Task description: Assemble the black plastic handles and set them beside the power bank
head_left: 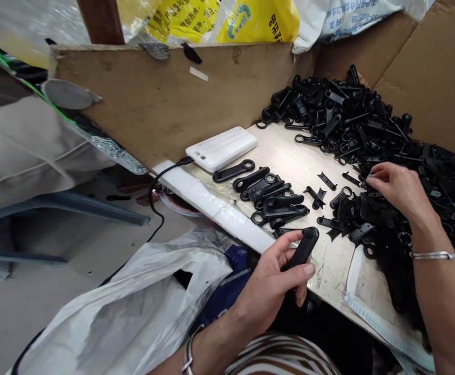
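From my place I watch through the head camera. The left hand pinches one black handle between its thumb and fingers, in the air above the near edge of the table; its rounded end points up and away from the body. The right hand reaches to the border of the big pile of black parts, thumb and fingers close together; if it grips a piece there, I cannot tell. Between the two hands lie some loose flat pieces. Left of these, a row of similar handles lies along the table edge. Behind the row's far end there is a white device, with a black cable plugged into it.
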The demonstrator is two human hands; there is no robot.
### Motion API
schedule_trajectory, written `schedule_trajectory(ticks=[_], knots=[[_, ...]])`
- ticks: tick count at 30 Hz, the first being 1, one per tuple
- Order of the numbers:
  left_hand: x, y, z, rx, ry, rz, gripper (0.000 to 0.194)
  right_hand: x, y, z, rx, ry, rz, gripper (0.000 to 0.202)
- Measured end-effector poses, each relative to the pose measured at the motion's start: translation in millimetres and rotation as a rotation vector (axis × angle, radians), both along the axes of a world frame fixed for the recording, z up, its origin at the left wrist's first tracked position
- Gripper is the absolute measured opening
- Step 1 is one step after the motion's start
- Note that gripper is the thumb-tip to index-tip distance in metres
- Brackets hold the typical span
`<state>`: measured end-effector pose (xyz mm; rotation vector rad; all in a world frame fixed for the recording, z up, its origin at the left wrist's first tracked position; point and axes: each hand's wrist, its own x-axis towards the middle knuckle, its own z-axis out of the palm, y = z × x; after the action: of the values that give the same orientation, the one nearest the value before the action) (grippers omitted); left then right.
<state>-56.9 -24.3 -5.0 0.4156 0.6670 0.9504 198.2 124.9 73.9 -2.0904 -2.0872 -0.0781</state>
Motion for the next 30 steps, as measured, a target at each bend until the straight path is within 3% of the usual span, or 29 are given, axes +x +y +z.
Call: schedule_trajectory(ticks=[2,4,6,8,11,16,23,25,27,30], knots=[[-0.7,0.2,0.4,-0.016,-0.027,-0.001,0.040,0.8,9.0,1.1,0.181,-0.091,-0.114,0.034],[-1.4,0.6,0.9,-0.015,-0.035,0.000,0.034,-8.3,8.3,-2.0,0.290,-0.113,-0.108,0.037],[-1.3,0.9,1.4,0.000,-0.036,-0.003,0.032,-26.8,-0.7,-9.4,0.200,-0.079,0.019,0.029],[-0.2,0.9,2.0,0.003,-0.048,0.001,0.035,-50.0,-12.7,-19.5,-0.057,-0.026,0.188,0.023],[2.6,0.2,2.8,0.002,-0.074,0.001,0.039,-80.3,-24.4,-34.8,-0.284,-0.032,0.249,0.024],[4.5,-1.1,3.4,0.057,-0.037,-0.017,0.027,-95.2,-25.0,-47.3,-0.339,-0.058,0.247,0.019],[5.5,0.4,5.2,-0.008,-0.127,0.045,0.026,-89.6,-39.2,-45.9,-0.290,-0.186,0.134,0.021],[6.8,0.7,5.5,-0.029,-0.160,0.049,0.025,-82.9,-46.5,-43.5,-0.211,-0.197,0.058,0.025],[8.8,0.7,5.2,-0.039,-0.181,0.051,0.023,-72.8,-58.3,-40.8,0.000,-0.107,0.005,0.026],[14.3,0.3,4.3,-0.035,-0.187,0.059,0.023,-60.5,-89.7,-38.0,0.358,0.155,0.096,0.019]])
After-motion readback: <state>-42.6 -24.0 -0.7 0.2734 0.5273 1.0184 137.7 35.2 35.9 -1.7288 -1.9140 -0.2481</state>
